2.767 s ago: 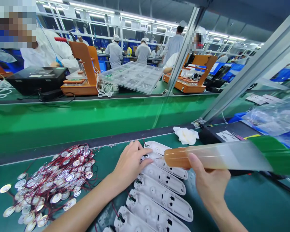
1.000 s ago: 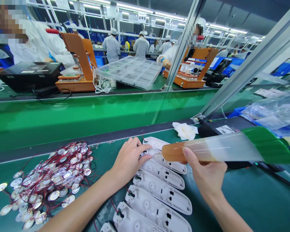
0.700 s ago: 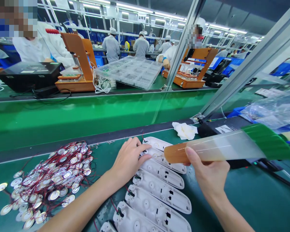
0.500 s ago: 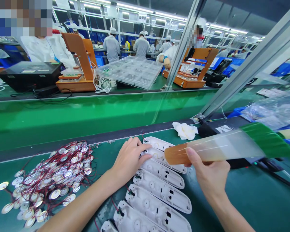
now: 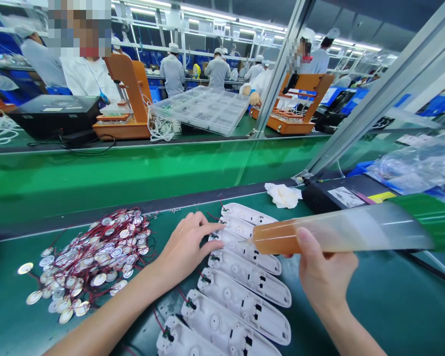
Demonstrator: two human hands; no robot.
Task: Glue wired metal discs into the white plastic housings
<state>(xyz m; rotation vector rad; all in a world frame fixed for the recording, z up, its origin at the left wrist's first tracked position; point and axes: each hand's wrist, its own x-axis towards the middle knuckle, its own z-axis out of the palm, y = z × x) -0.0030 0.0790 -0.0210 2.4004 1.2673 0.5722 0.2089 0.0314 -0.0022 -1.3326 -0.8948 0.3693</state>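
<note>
A row of long white plastic housings (image 5: 241, 296) lies on the green work surface, with red wires at their left ends. My left hand (image 5: 185, 244) reaches the far part of the row, thumb and forefinger on either side of one white plastic housing's (image 5: 269, 262) left end. My right hand (image 5: 328, 272) is closed around a large glue syringe (image 5: 359, 230) with amber contents at the front and a green rear part. The syringe lies almost level, its thin tip pointing left just above that housing. Left of the row is a pile of wired metal discs (image 5: 96, 257).
Crumpled white tissue (image 5: 284, 195) lies past the row. A black box (image 5: 341, 195) and clear plastic bags (image 5: 422, 163) sit to the right. A slanting metal post (image 5: 378, 94) rises there. Across a green divider (image 5: 152, 170), people work beside orange fixtures (image 5: 129, 99) and a clear tray (image 5: 203, 109).
My left hand has moved slightly toward me, from one housing to a nearer one. The syringe tip has shifted along with it. The view has moved a little.
</note>
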